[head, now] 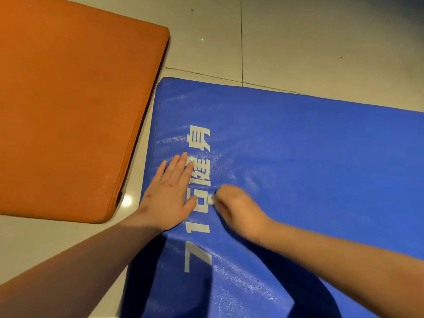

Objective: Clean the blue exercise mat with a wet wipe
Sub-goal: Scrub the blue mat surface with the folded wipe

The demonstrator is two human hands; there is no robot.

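Mat: The blue exercise mat (298, 157) is laid flat on the tiled floor (298, 42). White printed lettering (199, 138) runs along its left end, and both hands are set there.
Wipe: A small white wad, taken to be the wet wipe (210, 200), is seen at the tip of the right hand. It is pressed onto the mat just beside the lettering.
Right hand: The right hand (238, 210) is curled, with its fingers closed round the wipe. The hand is blurred, so the exact pinch cannot be made out.
Left hand: The left hand (169, 198) is laid palm-down on the mat with its fingers (181, 164) straight. Nothing is held, and the thumb tip is just beside the wipe.
Step in hand: Rubbing of the patch around the lettering is judged to be under way.
Doing it well: The mat should be pinned by the flat left hand so that it is not dragged across the floor. The wipe is better spread wider than a wad, so that more surface is covered by each pass. Overlapping strokes should be worked outward from the braced hand.
Coverage: Pale, streaky marks are seen near the lettering. The wide stretch to the right is judged to be left to do.
Neighbour: An orange mat (68, 111) lies on the floor beside the blue mat's left edge, parted from it by a narrow strip of floor.
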